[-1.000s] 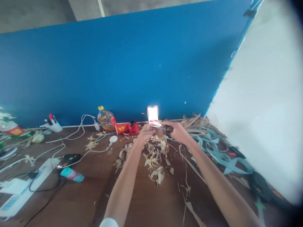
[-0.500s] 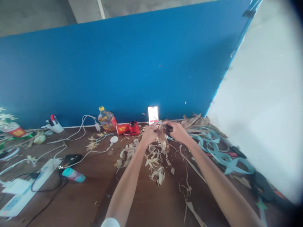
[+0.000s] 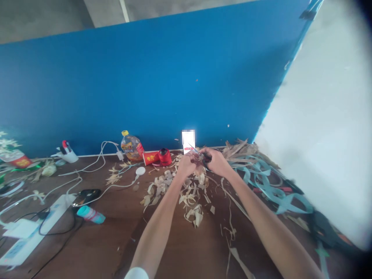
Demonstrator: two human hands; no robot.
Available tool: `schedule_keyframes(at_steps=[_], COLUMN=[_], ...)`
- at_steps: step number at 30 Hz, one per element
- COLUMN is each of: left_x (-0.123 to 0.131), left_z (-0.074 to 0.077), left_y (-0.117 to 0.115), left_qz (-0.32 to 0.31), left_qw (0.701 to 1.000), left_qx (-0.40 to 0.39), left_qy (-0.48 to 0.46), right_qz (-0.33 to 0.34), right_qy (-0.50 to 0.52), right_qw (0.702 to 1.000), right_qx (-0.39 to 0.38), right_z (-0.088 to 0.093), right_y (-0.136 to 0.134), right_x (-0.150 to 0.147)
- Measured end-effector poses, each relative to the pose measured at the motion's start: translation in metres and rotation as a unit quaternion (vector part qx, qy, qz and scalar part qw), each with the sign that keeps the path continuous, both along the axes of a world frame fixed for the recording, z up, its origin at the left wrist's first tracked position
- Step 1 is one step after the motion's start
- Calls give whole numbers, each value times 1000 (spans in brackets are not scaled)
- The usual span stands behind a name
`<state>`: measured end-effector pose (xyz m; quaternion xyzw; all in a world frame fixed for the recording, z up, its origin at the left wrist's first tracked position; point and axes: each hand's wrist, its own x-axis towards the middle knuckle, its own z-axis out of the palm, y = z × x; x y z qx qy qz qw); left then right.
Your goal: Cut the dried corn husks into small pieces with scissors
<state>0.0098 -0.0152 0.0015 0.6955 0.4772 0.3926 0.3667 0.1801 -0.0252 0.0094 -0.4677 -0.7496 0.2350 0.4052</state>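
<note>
My right hand [image 3: 217,161] is closed around the black handles of a pair of scissors [image 3: 206,157], whose blades point up and to the left. Close beside the blades, my left hand [image 3: 186,164] has its fingers pinched together; what they hold is too small to make out, perhaps a strip of dry husk. Below both hands lies a heap of pale, curled husk scraps [image 3: 190,197] on the brown table [image 3: 186,252]. A lit phone [image 3: 188,139] stands upright just behind the hands, against the blue panel.
Left of the hands are a red cup [image 3: 151,157], a tape roll [image 3: 164,157] and a plastic bottle [image 3: 132,149]. A white power strip [image 3: 43,228] with cables lies at far left. Pale blue ribbon [image 3: 279,193] and dry husks [image 3: 238,151] pile up at right.
My left hand has shifted slightly to the right, nearer the scissors. The right hand stays almost in place, still holding them.
</note>
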Motion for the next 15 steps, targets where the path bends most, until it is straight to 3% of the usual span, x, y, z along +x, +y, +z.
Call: schedule_keyframes(at_steps=[4,9,12,15], left_x=[-3,-7,-6,-5], left_z=[4,10,7,1], left_y=[2,-1,2,5], left_qz=[2,-1,-17,-19], left_qw=[996,969,964,975], left_qx=[-41,-136,-154,-120], left_qy=[-76,-205,-218,-186], right_qz=[-2,27,35,38], right_qy=[25,51,15,-31], right_qw=[1000,998,998,996], right_qx=[12,12,49,80], right_z=[3,8,12,14], right_y=[0,-2,-5,-7], right_x=[-1,4,4,3])
